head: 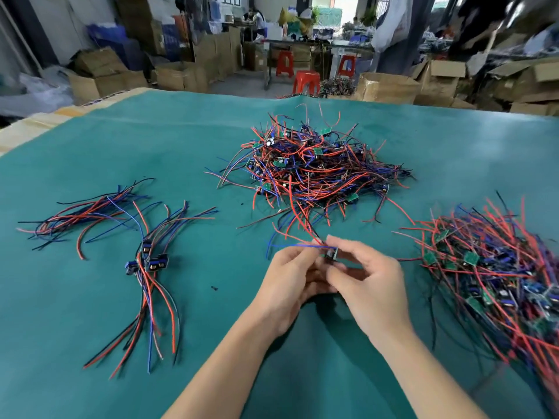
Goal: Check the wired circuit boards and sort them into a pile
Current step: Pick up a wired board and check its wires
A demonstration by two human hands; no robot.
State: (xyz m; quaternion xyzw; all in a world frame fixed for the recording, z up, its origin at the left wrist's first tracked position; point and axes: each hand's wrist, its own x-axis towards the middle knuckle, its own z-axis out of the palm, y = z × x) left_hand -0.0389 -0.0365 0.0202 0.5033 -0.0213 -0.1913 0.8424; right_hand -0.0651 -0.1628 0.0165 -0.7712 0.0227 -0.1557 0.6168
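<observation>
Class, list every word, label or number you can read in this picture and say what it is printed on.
No text can be read.
Green circuit boards in the middle pile: any markings too small.
Board held by both hands: blurred.
Cardboard boxes behind the table: no legible print.

We held one small wired circuit board (331, 254) between both hands above the green mat (90, 297), our left hand (290, 279) and right hand (370, 285) pinching it with curled fingers, its red and blue leads trailing up and left. A big tangled heap (314, 164) lay beyond our hands, another heap (490, 267) spread at the right, and a small sorted bundle (151, 261) lay well apart at the left. Cardboard boxes (99, 77) and red stools (307, 81) stood past the table.
</observation>
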